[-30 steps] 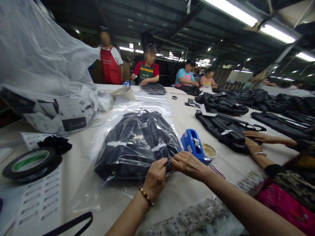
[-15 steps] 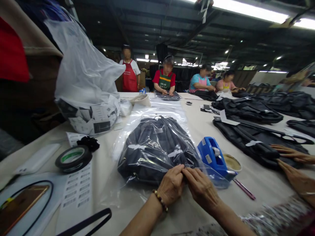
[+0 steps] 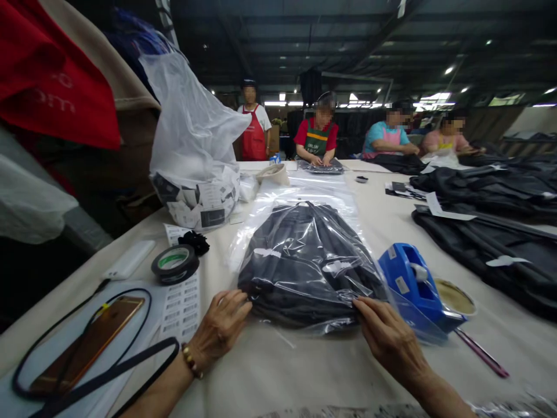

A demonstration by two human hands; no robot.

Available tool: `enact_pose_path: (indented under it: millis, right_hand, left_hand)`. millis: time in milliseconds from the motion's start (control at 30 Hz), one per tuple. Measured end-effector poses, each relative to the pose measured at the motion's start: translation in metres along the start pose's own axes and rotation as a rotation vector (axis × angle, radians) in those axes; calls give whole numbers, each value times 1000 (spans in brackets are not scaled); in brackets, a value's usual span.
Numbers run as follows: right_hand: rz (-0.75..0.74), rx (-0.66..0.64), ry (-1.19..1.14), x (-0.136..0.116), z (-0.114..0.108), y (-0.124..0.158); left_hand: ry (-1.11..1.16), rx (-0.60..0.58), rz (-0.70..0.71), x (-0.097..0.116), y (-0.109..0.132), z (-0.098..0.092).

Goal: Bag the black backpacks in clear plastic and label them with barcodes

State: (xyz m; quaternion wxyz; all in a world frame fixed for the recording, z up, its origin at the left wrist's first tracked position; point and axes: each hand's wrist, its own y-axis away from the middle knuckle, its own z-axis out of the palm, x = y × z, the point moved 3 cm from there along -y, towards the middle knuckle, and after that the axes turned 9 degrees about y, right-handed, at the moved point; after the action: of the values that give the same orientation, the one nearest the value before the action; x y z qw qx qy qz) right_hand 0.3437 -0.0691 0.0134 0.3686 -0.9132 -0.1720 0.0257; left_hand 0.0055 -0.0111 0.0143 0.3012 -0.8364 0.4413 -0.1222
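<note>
A black backpack (image 3: 300, 261) lies flat on the table inside a clear plastic bag (image 3: 317, 330), with white wrapping on two of its straps. My left hand (image 3: 224, 322), with a beaded bracelet at the wrist, has its fingers curled on the bag's lower left edge. At the lower right corner my right hand (image 3: 389, 339) pinches the plastic between thumb and fingers. More clear plastic bags (image 3: 296, 188) lie beneath and beyond the backpack. Just right of it stands a blue tape dispenser (image 3: 407, 278), partly overlapped by the loose plastic.
On the left are a roll of black tape (image 3: 176, 264), barcode label sheets (image 3: 180, 305), a phone (image 3: 89, 342) with a cable, and a large bag of tags (image 3: 198, 168). A pink pen-like tool (image 3: 482, 353) and more black backpacks (image 3: 483, 249) are right. Several people work across the table.
My hands were together at the bag's lower right front edge; now they are apart, the left one at the left corner. The view has turned left, and a co-worker's hands at right have left view.
</note>
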Motion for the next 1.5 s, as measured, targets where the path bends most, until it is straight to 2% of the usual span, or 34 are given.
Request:
enact_pose_path:
  millis: [233, 467, 633, 700, 800, 900, 1067, 1167, 1267, 1333, 1433, 1500]
  right_hand:
    - [-65, 5, 61, 4, 5, 4]
    - [-95, 19, 84, 12, 11, 12]
    - [-70, 3, 73, 13, 12, 14]
    - [-69, 18, 74, 12, 12, 14]
    - [-59, 36, 89, 11, 12, 11]
    - [-84, 60, 105, 8, 11, 7]
    - [-83, 89, 129, 4, 8, 3]
    - [-67, 93, 135, 4, 9, 5]
    - [-53, 99, 141, 3, 10, 7]
    - [-59, 109, 139, 2, 11, 7]
    - [-55, 122, 142, 0, 11, 6]
    - [-40, 116, 144, 1, 11, 7]
  left_hand:
    - [-43, 72, -124, -11, -8, 1]
    - [66, -36, -228, -34, -11, 8]
    - [177, -23, -472, -42, -14, 9]
    - [228, -52, -528, -47, -16, 13]
    - [320, -99, -540, -54, -20, 17]
    - [343, -81, -535, -61, -24, 14]
    - [296, -89, -398, -70, -26, 12]
    - [219, -53, -314, -66, -22, 9]
    - [103, 57, -271, -47, -16, 0]
    - [74, 92, -147, -25, -13, -4]
    - [56, 39, 134, 5, -9, 3]
    - [27, 13, 211, 11, -7, 12]
